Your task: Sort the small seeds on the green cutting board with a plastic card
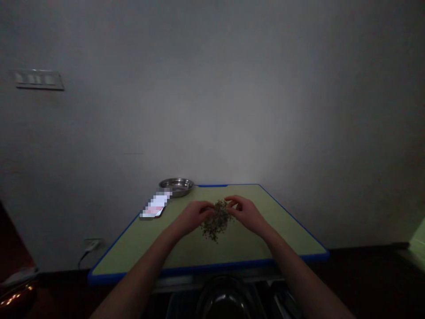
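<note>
Blue-edged table [282,230], bare margins around central grain pile [217,220], both hands [194,216] [244,212] loosely open at it.

Quick headcount of what's on show here: two hands, a left hand [194,216] and a right hand [245,212], both bare. One green table [139,248] with a blue edge. One heap of small dark grains [217,220] on it, way too many bits to count one by one, so call it a single pile. One steel bowl [177,186] at the far edge. One phone [155,207], screen blurred out. On the wall, one switch plate [39,79] up high and one socket [92,244] down low with one cord plugged in.
</note>
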`<state>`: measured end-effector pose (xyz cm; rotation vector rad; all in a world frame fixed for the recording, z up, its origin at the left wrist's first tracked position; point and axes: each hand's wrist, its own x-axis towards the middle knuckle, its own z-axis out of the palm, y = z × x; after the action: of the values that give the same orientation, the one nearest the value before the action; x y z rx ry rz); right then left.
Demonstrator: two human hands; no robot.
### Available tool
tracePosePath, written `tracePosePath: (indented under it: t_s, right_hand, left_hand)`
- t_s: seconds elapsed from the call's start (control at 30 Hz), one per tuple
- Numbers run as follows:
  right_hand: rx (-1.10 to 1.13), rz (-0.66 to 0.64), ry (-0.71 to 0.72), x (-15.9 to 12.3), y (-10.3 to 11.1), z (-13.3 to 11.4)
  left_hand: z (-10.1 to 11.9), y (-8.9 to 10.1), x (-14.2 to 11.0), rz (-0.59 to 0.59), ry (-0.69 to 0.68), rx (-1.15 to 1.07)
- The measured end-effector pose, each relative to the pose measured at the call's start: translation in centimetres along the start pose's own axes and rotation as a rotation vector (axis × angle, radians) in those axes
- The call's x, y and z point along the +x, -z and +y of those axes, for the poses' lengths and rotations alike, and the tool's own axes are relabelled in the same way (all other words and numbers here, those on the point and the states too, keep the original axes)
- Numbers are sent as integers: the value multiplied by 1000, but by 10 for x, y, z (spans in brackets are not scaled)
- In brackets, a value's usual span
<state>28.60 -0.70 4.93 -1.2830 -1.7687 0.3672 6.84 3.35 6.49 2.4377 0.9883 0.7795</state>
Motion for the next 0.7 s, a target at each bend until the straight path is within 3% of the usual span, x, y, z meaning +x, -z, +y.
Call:
tracePosePath:
  t_s: [0.17, 0.33, 0.57, 0.7]
  right_hand:
    - [-256, 121, -142, 3, 35, 60]
    - [-516, 169, -294, -15, 54, 114]
    - [-680, 114, -339, -22, 49, 130]
    - [-732, 87, -334, -21, 50, 127]
  left_hand:
    - [-53, 15, 0, 264, 242, 77]
    - [-77, 22, -6, 283, 331, 148]
    - [-76, 17, -11, 182, 368, 229]
    - [-74, 27, -14, 118, 353, 224]
